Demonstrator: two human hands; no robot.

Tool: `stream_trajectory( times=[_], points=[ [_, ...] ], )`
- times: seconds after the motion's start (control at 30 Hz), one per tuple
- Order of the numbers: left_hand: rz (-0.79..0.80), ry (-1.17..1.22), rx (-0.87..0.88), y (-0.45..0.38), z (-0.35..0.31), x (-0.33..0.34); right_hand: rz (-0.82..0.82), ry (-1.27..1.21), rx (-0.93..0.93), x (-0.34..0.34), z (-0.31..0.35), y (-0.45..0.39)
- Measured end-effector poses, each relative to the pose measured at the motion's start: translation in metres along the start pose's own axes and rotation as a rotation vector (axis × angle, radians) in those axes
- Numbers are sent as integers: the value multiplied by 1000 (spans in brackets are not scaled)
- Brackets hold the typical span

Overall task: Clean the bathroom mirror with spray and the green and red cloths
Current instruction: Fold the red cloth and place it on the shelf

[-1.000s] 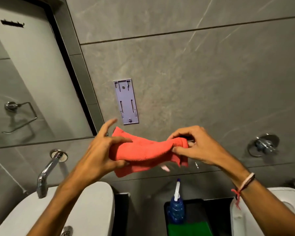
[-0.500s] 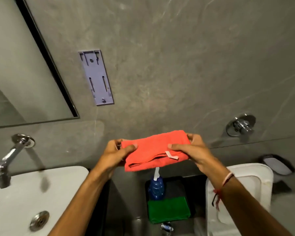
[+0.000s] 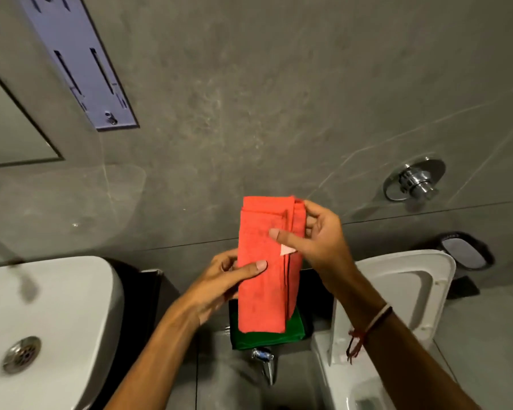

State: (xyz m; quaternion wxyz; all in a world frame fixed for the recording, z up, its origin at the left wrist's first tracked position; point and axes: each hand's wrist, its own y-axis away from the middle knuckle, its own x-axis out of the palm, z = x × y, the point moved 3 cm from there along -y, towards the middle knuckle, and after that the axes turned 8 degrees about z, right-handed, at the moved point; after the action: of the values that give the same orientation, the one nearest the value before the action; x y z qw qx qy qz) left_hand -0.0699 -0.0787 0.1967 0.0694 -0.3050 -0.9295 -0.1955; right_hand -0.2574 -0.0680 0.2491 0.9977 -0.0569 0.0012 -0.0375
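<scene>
Both hands hold the folded red cloth (image 3: pixel 267 264) upright between them in front of the grey wall: the left hand (image 3: pixel 219 287) pinches its lower left edge with the thumb laid across the face, and the right hand (image 3: pixel 317 241) closes on the upper right edge, fingers behind the stacked folds and thumb in front. The chief risk, as I judge it, is that the layers on the right slip apart, since several loose folds are gathered under one thumb; if either pinch eases, the cloth could open out or fall toward the green cloth (image 3: pixel 267 335) lying folded directly below it on the dark ledge. A fall further off could land it on the floor or in the toilet (image 3: pixel 403 291) just to the right, and that would soil it before it meets the glass. Only a corner of the mirror (image 3: pixel 9 134) shows at the far left, well apart from the hands, so a long reach is still needed. By count: two cloths, one red and one green; two hands; one sink (image 3: pixel 42 321); one toilet; one wall bracket (image 3: pixel 80 63). No spray bottle is visible; it may stand behind the red cloth, but I cannot tell.
</scene>
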Motion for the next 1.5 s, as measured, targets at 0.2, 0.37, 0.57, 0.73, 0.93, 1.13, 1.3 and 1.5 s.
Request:
stream_trajectory(
  times=[0.2, 0.37, 0.57, 0.73, 0.93, 1.13, 1.3, 1.5],
  points=[
    [-229, 12, 200, -8, -7, 4, 135, -177, 396, -1, -38, 3],
    [-200, -259, 250, -3, -7, 3, 296, 57, 293, -14, -61, 21],
    [-160, -861, 208, 0, -4, 14, 309, 509, 147, -23, -61, 36],
    [-129, -1057, 244, -12, 18, 14, 283, 572, 109, -36, -77, 44],
    [-5, -459, 130, -37, 67, 20, 141, -171, 544, -45, -141, 59],
    [-303, -1143, 142, -56, 112, 24, -18, -325, 655, -34, -209, 64],
    [-746, -1474, 418, -43, 116, 7, -223, -251, 777, -18, -275, 37],
    [-917, -1719, 406, -37, 101, -39, -251, 14, 914, -5, -339, -3]
  ],
)
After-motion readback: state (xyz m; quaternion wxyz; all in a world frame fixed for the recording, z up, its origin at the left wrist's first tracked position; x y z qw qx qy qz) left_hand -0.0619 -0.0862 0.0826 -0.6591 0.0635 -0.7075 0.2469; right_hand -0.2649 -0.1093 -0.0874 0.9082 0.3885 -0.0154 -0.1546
